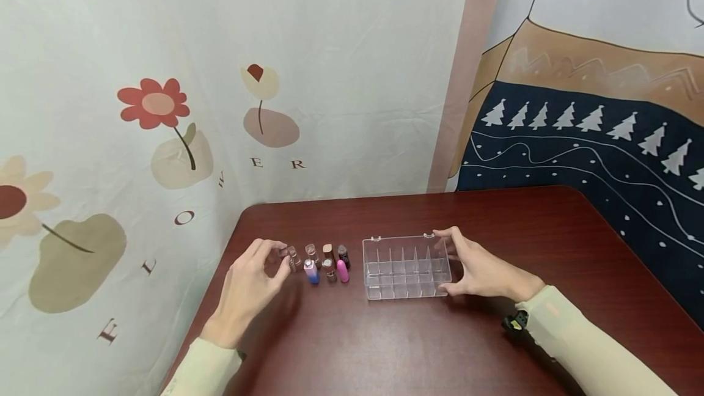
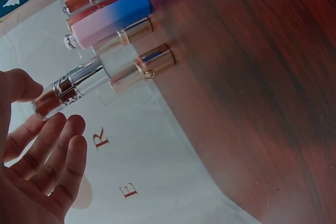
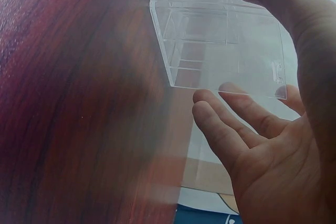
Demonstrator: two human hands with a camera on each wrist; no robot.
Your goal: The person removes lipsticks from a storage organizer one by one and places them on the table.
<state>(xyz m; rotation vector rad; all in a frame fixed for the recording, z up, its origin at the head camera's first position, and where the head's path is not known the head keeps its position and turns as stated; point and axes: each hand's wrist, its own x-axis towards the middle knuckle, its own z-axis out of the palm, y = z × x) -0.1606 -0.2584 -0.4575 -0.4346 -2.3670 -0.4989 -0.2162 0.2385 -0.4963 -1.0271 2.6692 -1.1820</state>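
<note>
My left hand (image 1: 247, 286) pinches a lipstick tube (image 2: 65, 90) between thumb and fingertips; it has a clear and silver case with a reddish-brown end. Close beside it on the table stand several more lipsticks: a pink-to-blue one (image 1: 311, 272), a bright pink one (image 1: 343, 271), a dark one (image 1: 343, 255) and clear-cased ones. With the thumb at the front corner and fingers at the back, my right hand (image 1: 478, 267) grips the right end of a clear plastic compartment box (image 1: 407, 291). The box rests right of the lipsticks, its small divided cells visible.
The dark red wooden table (image 1: 396, 347) has a rounded back edge against a pale cloth (image 1: 352, 78) printed with flowers. A dark cloth with white trees (image 1: 591, 120) hangs at the right.
</note>
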